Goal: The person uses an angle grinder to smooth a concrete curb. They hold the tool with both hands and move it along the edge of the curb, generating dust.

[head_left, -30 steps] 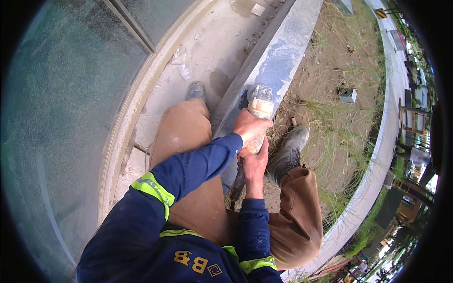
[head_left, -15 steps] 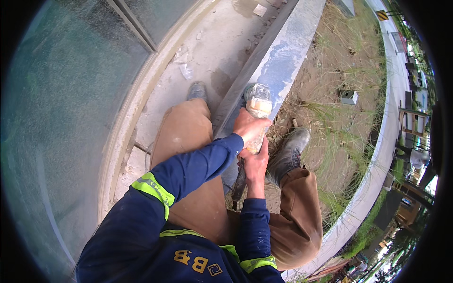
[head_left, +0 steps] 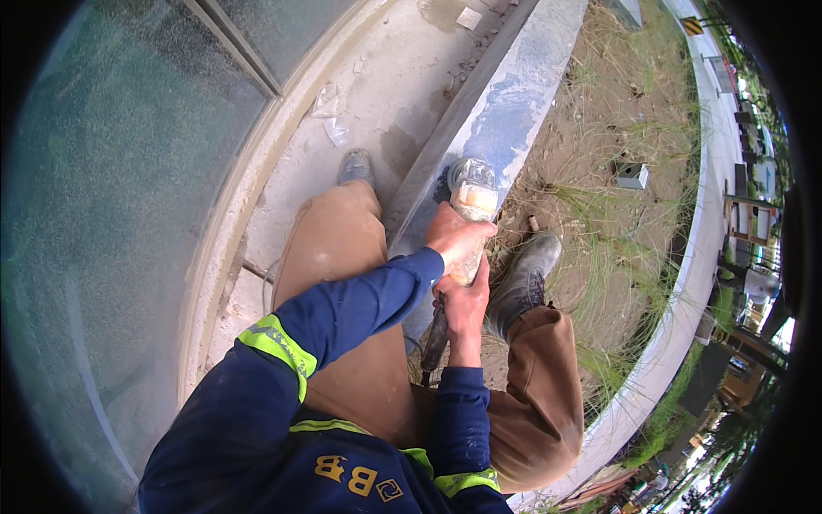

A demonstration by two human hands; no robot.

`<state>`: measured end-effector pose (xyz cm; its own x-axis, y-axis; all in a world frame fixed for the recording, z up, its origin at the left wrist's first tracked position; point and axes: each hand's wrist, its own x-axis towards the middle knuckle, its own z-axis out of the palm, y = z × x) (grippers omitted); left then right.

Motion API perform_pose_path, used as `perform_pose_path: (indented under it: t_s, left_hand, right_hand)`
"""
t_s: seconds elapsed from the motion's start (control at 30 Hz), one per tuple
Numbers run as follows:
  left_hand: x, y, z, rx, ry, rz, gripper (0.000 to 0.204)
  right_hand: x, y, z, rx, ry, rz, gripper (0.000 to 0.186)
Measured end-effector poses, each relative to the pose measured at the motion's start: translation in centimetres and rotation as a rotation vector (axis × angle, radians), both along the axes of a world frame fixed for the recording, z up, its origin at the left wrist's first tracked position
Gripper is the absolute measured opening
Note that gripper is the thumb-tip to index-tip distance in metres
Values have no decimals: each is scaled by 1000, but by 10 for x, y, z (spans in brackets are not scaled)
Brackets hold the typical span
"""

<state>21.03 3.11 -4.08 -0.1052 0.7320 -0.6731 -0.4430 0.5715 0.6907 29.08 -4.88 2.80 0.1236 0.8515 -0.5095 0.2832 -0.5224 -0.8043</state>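
Note:
My left hand (head_left: 455, 233) is closed round the body of a dust-coated orange angle grinder (head_left: 472, 194). Just below it, my right hand (head_left: 462, 304) grips the grinder's rear part, with a dark handle or sleeve hanging below it. The grinder's head rests on the top of a narrow ledge (head_left: 510, 96), blue-grey with white patches; its disc is mostly hidden under the tool.
My legs straddle the ledge, one boot (head_left: 357, 168) on a dusty concrete strip (head_left: 360, 81), the other (head_left: 531, 261) on sandy grassy soil (head_left: 616, 111). Glass panels (head_left: 120, 214) line the left. A small grey box (head_left: 632, 176) lies in the soil; a pale curb (head_left: 702, 223) curves along the right.
The grinder and both my hands have shifted slightly toward me along the ledge since half a second ago. My grip looks the same.

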Motion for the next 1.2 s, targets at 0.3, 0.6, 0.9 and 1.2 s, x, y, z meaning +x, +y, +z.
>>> perform_pose_path:
  t_s: [0.3,0.6,0.9,1.2]
  left_hand:
    - [-9,-3,35,-66,-19,68,68]
    - [-2,-5,24,-36,-63,36,65]
    - [0,-3,17,-19,-62,-23,65]
    - [1,-2,10,22,-101,-22,63]
  right_hand:
    - [5,4,5,29,-119,112,98]
    - [2,2,16,-110,1,4,97]
    - [5,-6,-3,24,-82,-7,92]
    - [-3,-1,10,13,-79,-7,95]
